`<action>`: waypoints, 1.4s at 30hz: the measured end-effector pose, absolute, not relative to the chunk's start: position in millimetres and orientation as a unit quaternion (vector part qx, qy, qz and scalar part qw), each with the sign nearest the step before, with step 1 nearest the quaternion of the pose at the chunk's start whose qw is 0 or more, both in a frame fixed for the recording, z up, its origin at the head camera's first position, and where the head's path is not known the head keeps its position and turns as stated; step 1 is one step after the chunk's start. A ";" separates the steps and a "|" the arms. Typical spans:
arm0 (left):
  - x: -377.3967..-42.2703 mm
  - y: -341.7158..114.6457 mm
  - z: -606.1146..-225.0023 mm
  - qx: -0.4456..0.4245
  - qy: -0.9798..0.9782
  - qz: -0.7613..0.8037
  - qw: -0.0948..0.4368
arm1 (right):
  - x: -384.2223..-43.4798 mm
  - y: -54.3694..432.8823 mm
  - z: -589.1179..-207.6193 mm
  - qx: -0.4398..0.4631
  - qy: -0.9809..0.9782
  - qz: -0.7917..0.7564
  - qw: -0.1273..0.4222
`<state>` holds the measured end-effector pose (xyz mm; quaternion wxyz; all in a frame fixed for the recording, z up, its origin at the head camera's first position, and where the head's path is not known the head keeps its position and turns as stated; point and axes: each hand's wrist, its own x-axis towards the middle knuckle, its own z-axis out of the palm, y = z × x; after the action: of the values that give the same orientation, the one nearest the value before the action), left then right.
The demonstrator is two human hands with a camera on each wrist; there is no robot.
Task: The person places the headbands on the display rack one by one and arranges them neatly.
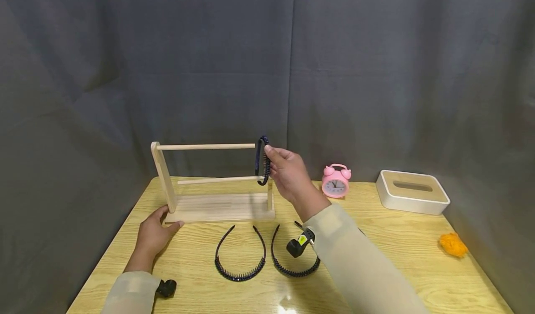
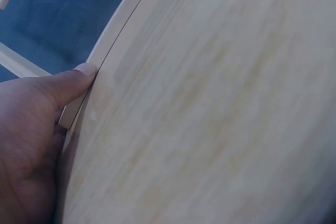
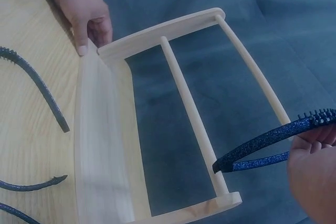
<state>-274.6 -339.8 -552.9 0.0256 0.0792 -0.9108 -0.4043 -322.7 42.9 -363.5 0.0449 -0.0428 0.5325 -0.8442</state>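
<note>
My right hand (image 1: 289, 172) pinches a dark blue toothed headband (image 1: 257, 160) by its toothed band. The headband hangs upright at the right end of a wooden rack (image 1: 225, 207); in the right wrist view its tips (image 3: 218, 166) overlap the lower rod (image 3: 186, 95). Whether they touch it I cannot tell. At the rack's front left corner my left hand (image 1: 153, 232) grips the base, thumb on the front edge, as the left wrist view shows (image 2: 26, 129). Two more headbands, a left one (image 1: 238, 277) and a right one (image 1: 294, 274), lie on the table before the rack.
Behind my right sleeve, a third headband on the table shows only a tip (image 1: 298, 224). A pink alarm clock (image 1: 336, 184) and a white tissue box (image 1: 414, 207) with a wooden lid stand at the back right. An orange bundle (image 1: 453, 245) lies near the right edge.
</note>
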 end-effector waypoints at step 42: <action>-266.8 -333.7 -549.9 0.082 -0.913 -0.399 0.021 | -326.9 -42.2 -375.8 -0.046 0.616 -0.781 0.088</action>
<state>-266.8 -333.7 -549.9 0.0206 0.0818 -0.9130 -0.3992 -326.9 -42.2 -375.8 0.0881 -0.0464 0.6161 -0.7813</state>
